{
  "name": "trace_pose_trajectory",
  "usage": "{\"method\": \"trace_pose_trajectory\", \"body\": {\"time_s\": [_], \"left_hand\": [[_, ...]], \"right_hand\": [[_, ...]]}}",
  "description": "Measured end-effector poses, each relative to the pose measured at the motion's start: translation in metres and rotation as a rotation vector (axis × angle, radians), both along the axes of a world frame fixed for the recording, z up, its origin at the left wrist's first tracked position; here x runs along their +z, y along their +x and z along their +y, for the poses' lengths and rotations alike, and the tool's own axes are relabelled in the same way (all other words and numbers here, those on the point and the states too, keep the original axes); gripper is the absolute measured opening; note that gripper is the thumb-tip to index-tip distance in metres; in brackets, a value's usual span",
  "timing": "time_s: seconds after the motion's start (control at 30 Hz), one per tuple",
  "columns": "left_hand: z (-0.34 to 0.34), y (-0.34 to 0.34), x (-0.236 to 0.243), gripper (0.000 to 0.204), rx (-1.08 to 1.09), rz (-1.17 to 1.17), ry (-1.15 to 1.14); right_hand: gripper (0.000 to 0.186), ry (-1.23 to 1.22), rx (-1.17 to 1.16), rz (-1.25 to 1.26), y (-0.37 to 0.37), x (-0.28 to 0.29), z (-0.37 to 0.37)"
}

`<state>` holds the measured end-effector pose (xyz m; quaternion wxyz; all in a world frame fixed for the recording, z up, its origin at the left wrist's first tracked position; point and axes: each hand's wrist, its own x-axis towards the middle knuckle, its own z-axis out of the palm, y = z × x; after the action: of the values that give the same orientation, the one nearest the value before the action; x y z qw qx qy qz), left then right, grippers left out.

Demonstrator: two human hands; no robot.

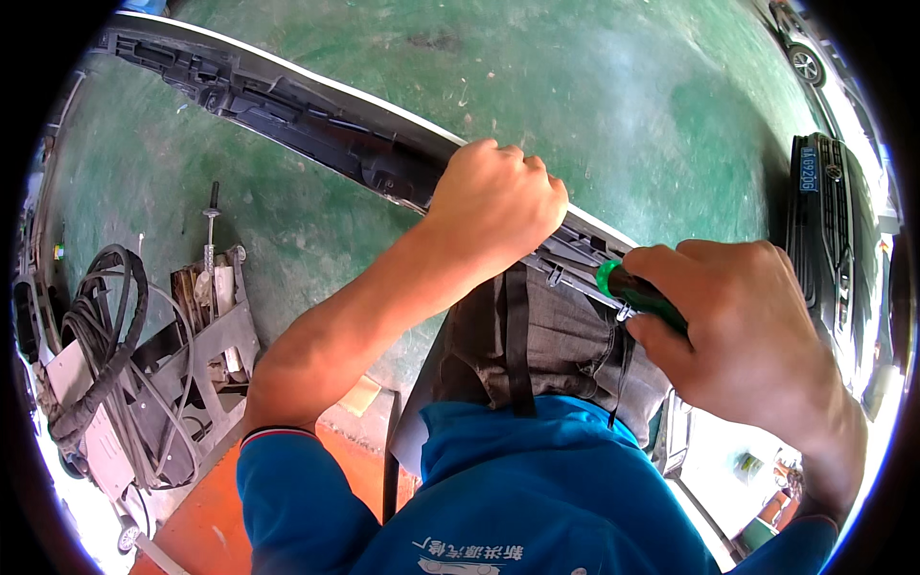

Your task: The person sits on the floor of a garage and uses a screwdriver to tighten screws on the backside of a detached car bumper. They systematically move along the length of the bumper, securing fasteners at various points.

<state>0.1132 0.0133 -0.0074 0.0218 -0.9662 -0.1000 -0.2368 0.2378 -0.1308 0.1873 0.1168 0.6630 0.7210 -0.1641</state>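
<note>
A long car trim panel [316, 129], dark plastic with ribs and clips on the side facing me and a pale outer edge, runs from the far left down to the right across my lap. My left hand [503, 206] is closed over it near the middle, knuckles up, fingertips hidden. My right hand [724, 307] is wrapped round the green and black handle of a screwdriver [628, 283]. Its front end points left toward the panel's clips. Whether the tip touches the panel I cannot tell. Small metal clips [625, 312] show beside the handle.
At the left stands a metal cart [216, 355] with coiled cables [105, 335] hung over it. A dark car [824, 220] is parked at the right, another vehicle's wheel [805, 65] beyond it. The floor [623, 105] is green, with an orange patch [211, 508] near me.
</note>
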Motion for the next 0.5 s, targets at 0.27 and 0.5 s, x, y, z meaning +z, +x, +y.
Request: {"method": "trace_pose_trajectory", "body": {"time_s": [0.27, 0.5], "left_hand": [[0.002, 0.006, -0.008, 0.014, -0.033, -0.058, -0.099], [0.010, 0.003, 0.006, 0.012, -0.007, 0.056, -0.078]], "right_hand": [[0.027, 0.019, 0.008, -0.031, 0.010, -0.009, 0.003], [0.071, 0.330, -0.761, 0.586, 0.117, 0.020, -0.104]]}}
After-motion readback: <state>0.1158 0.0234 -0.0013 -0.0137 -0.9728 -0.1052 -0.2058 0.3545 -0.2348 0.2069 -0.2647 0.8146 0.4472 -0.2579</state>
